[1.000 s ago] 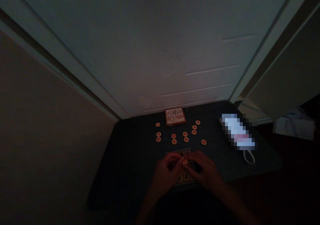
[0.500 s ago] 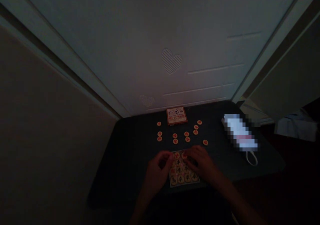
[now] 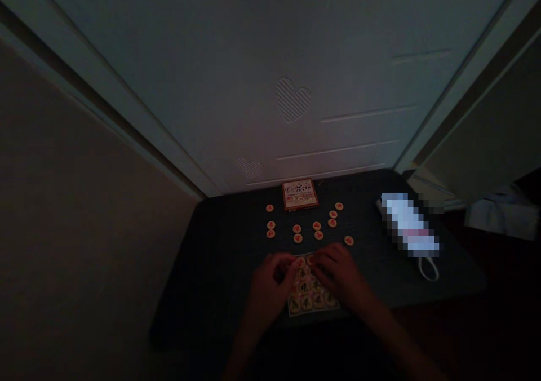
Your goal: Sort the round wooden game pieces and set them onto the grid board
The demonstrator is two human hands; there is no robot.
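Observation:
A square tray (image 3: pixel 313 313) of round Chinese chess pieces lies near the table's front edge, with several pieces in rows. My left hand (image 3: pixel 273 282) is at the tray's far left corner, thumb and forefinger pinched together beside a red-marked piece (image 3: pixel 300 262); whatever is between them is hidden. Over the far right part, my right hand (image 3: pixel 342 277) has its fingers curled down on another Chinese chess piece (image 3: pixel 311 260), partly covering it. Black-marked pieces (image 3: pixel 306 302) fill the row closest to me.
Several loose red-marked pieces (image 3: pixel 297 229) lie beyond the tray on the dark table (image 3: pixel 220 257). A printed box (image 3: pixel 300 194) stands by the white panel (image 3: pixel 211 88) with embossed hearts. On the right is a blurred-out bright object (image 3: pixel 408 223) with a white loop strap (image 3: pixel 429 269).
My left fingers have shifted slightly right, closer to the red-marked piece on the far row. My right hand stays nearly in place. The view has shifted slightly.

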